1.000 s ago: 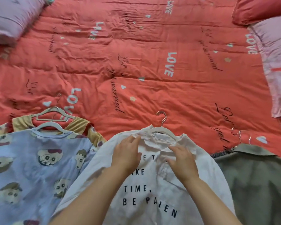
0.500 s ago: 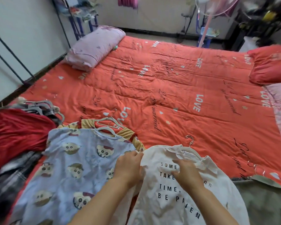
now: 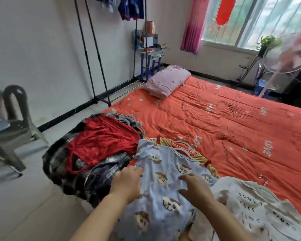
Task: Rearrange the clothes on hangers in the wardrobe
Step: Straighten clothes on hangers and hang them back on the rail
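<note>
A light blue cartoon-print shirt [image 3: 163, 171] lies on a white hanger [image 3: 184, 148] on the orange bed. My left hand [image 3: 127, 181] rests on its left edge with relaxed fingers. My right hand [image 3: 196, 190] hovers over or touches the shirt's middle, fingers spread. A white shirt with black lettering [image 3: 257, 209] lies at the right on its hanger [image 3: 263, 179]. A yellow garment [image 3: 201, 157] peeks from under the blue shirt. A pile with a red garment [image 3: 101, 138], plaid clothes [image 3: 97, 176] and several hangers [image 3: 127, 119] sits at the bed's left corner.
A black clothes rack [image 3: 92, 54] stands by the left wall with blue clothes [image 3: 130, 7] hanging on top. A grey plastic chair [image 3: 12, 117] is at the left. A pink folded blanket [image 3: 167, 80] lies at the far end of the orange quilt [image 3: 233, 122]. A fan [image 3: 288, 54] stands at the right.
My view swung up and left, revealing the rack and chair. Both hands left the white shirt and moved left onto the blue cartoon shirt.
</note>
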`<state>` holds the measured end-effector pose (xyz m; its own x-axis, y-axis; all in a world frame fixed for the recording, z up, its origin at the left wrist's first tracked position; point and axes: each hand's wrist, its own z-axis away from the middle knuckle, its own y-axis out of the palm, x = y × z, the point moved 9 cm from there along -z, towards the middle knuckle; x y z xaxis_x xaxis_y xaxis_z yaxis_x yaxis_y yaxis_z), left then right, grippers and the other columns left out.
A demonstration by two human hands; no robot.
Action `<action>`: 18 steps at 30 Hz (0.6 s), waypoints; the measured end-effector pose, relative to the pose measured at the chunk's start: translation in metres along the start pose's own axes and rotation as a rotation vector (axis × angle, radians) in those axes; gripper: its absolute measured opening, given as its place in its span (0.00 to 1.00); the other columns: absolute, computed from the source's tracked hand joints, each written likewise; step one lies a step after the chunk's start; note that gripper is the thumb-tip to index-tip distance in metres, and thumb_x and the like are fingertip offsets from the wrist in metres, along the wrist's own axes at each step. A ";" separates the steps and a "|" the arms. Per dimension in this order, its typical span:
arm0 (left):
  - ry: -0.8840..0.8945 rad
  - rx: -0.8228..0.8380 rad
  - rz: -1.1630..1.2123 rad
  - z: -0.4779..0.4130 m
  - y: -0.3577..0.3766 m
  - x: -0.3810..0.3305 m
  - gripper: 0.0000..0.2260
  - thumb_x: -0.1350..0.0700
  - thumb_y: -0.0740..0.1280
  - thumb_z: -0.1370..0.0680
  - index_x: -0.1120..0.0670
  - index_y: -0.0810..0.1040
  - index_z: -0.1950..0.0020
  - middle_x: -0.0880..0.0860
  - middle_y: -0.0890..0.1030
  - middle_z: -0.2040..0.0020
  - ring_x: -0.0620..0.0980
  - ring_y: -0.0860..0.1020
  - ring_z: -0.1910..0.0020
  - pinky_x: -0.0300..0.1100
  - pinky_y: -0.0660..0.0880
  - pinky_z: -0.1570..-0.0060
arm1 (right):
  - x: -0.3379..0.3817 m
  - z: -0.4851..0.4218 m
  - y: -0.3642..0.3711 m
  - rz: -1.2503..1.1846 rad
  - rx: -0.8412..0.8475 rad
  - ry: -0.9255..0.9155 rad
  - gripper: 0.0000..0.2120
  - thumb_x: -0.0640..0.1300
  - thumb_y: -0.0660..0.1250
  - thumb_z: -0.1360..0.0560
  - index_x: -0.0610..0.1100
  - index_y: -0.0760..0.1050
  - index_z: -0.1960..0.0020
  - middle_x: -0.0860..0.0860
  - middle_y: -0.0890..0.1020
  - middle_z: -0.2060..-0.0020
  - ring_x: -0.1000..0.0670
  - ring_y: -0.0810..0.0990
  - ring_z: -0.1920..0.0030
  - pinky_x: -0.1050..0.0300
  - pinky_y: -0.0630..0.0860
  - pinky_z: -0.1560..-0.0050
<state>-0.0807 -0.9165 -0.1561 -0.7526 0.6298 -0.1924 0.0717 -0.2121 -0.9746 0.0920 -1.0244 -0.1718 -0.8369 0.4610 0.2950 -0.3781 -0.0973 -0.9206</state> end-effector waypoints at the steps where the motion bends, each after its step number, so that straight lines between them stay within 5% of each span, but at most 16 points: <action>1: -0.030 0.000 0.002 0.008 -0.005 0.025 0.19 0.49 0.59 0.22 0.48 0.65 0.32 0.50 0.71 0.37 0.52 0.71 0.39 0.47 0.68 0.42 | 0.025 -0.003 0.003 0.010 0.007 -0.025 0.23 0.50 0.67 0.26 0.51 0.69 0.32 0.50 0.73 0.38 0.49 0.71 0.37 0.58 0.69 0.42; 10: -0.180 -0.019 0.026 0.016 -0.032 0.187 0.23 0.46 0.60 0.22 0.48 0.62 0.28 0.49 0.70 0.35 0.51 0.70 0.36 0.46 0.67 0.40 | 0.184 -0.066 0.024 0.078 0.027 -0.180 0.21 0.50 0.66 0.26 0.52 0.70 0.33 0.51 0.74 0.37 0.49 0.73 0.39 0.58 0.70 0.43; 18: -0.229 0.039 0.009 -0.062 -0.043 0.296 0.24 0.46 0.60 0.22 0.48 0.60 0.27 0.49 0.70 0.34 0.51 0.69 0.36 0.46 0.66 0.39 | 0.263 -0.187 0.039 -0.013 0.033 -0.207 0.23 0.46 0.67 0.27 0.49 0.69 0.32 0.49 0.74 0.39 0.49 0.74 0.41 0.55 0.73 0.43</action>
<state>-0.2657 -0.6742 -0.1785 -0.8813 0.4426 -0.1654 0.0567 -0.2483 -0.9670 -0.0685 -0.7418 -0.1779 -0.8940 0.2716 0.3564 -0.3995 -0.1232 -0.9084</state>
